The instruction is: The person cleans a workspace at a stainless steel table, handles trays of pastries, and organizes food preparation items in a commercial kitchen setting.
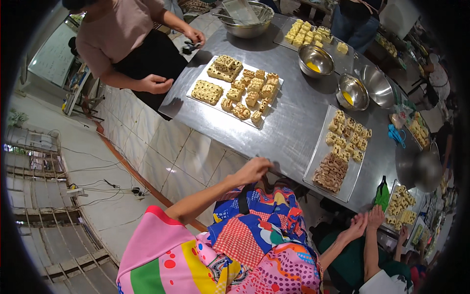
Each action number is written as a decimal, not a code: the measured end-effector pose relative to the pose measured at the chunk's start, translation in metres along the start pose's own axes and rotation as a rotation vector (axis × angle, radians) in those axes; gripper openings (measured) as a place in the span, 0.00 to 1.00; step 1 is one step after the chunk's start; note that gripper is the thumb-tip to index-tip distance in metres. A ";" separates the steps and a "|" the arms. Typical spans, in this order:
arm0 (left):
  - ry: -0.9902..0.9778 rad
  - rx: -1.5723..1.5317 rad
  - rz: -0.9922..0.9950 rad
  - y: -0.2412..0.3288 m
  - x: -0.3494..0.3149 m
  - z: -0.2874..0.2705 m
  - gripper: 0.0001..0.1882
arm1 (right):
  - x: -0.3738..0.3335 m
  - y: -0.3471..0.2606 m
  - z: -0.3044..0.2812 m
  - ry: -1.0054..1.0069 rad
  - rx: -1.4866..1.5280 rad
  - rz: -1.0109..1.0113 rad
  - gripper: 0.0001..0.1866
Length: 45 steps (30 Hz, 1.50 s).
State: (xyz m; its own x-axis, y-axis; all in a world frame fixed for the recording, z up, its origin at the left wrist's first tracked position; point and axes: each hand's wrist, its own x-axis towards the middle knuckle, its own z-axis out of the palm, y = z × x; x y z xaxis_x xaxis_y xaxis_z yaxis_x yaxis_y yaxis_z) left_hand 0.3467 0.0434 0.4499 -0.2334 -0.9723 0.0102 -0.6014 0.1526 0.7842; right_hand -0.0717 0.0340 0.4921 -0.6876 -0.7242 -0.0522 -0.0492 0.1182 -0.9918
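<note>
The left hand (pixel 253 171), fingers bent and open, is near the edge of the smooth metal table (pixel 289 122). On it, a rectangular tray (pixel 320 149) holds knobbly cream pastries (pixel 348 138) and 1 ridged brown slab (pixel 330 172); the right hand (pixel 354 228) is near, fingers open and curved.

Baking kitchen, steel worktable (pixel 289 125), mixing bowls (pixel 247 31), trays (pixel 351 179) of pastries (pixel 331 172)

A barred window (pixel 58 235) is standing at your left, pale floor tiles (pixel 191 154) are spreading before you, blue scissors (pixel 396 134) are lying rightward.
</note>
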 end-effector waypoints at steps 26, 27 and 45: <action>-1.115 -1.322 -0.013 0.214 0.038 0.048 0.44 | -0.140 -0.074 0.058 0.157 -0.086 -0.230 0.22; -1.214 -1.331 -0.020 0.213 0.039 0.045 0.44 | -0.137 -0.069 0.047 0.164 -0.120 -0.273 0.22; 0.118 -0.775 -0.728 0.051 0.100 0.061 0.31 | 0.089 -0.033 -0.024 -0.513 -0.028 0.080 0.25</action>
State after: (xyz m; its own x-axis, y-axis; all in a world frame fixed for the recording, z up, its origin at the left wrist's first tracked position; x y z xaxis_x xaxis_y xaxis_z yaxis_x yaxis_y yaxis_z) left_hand 0.2464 -0.0358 0.4529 0.0862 -0.8015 -0.5917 0.0926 -0.5849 0.8058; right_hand -0.1488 -0.0176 0.5228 -0.2469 -0.9512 -0.1853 -0.0355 0.2000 -0.9792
